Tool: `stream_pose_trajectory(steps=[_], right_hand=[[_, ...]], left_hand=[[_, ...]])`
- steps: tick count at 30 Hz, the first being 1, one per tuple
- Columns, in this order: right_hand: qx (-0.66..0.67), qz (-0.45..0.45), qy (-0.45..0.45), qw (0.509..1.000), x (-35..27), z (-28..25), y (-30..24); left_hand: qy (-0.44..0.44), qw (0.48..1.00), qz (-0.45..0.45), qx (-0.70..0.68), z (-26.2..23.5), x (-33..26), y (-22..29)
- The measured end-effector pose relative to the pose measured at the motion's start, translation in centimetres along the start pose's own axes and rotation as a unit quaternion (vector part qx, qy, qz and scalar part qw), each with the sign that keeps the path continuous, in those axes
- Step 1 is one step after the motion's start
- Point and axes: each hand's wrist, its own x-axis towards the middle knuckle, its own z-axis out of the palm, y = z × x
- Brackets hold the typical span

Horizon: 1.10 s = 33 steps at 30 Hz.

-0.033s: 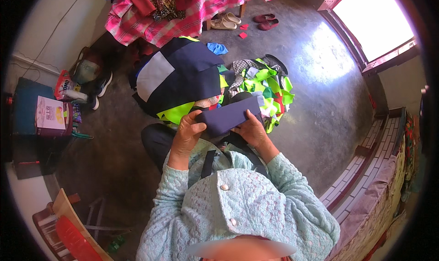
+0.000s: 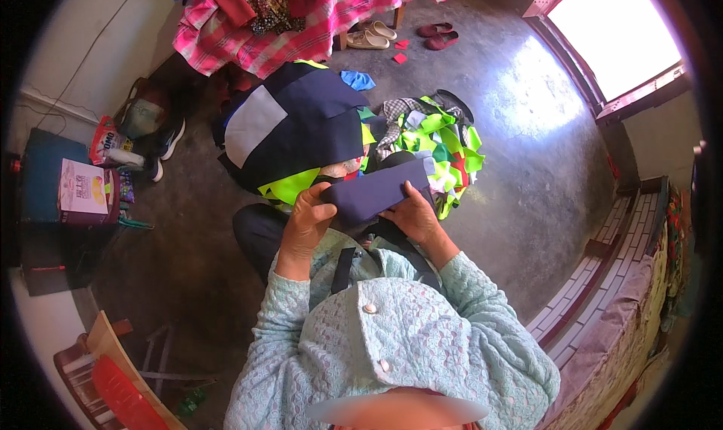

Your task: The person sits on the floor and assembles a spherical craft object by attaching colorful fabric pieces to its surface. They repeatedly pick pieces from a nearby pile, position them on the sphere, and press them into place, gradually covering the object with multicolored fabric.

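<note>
In the head view, the left hand (image 2: 307,221) and the right hand (image 2: 413,215) each grip an end of a folded navy cloth piece (image 2: 370,192) near centre, fingers curled over its edges. Nothing has shifted since the earlier frame. At twelve o'clock lies a heap of navy and neon-yellow garments (image 2: 301,132).

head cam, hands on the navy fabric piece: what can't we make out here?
- Head view: underside of the navy fabric piece, and the fingers behind it, hidden by the fabric itself.
- Left hand and right hand: palms face away.
- Lap hidden by the person's torso.
- Pile of neon and navy garments: single pieces indistinguishable, overlapping.
- Pink box: too small.
</note>
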Motion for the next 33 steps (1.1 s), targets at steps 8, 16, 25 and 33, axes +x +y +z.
stream_pose_trajectory(steps=[8, 16, 25, 33], right_hand=[[0.155, -0.124, -0.021, 0.98, 1.1, 1.0, -1.2], [0.126, -0.228, 0.018, 0.965, 1.3, 0.4, -4.1], [-0.426, -0.238, -0.095, 0.868, -0.8, 5.1, -1.8], [-0.581, -0.164, -0.145, 0.784, -1.5, 4.5, 3.2]], left_hand=[[-0.097, 0.994, -0.002, -0.049, -1.8, -1.2, -0.3], [-0.024, 0.997, 0.043, 0.055, -2.0, -2.8, 1.1], [0.12, 0.883, 0.099, 0.443, -3.3, -1.1, -0.8], [0.004, 0.922, -0.067, 0.382, -1.4, -0.8, -3.1]])
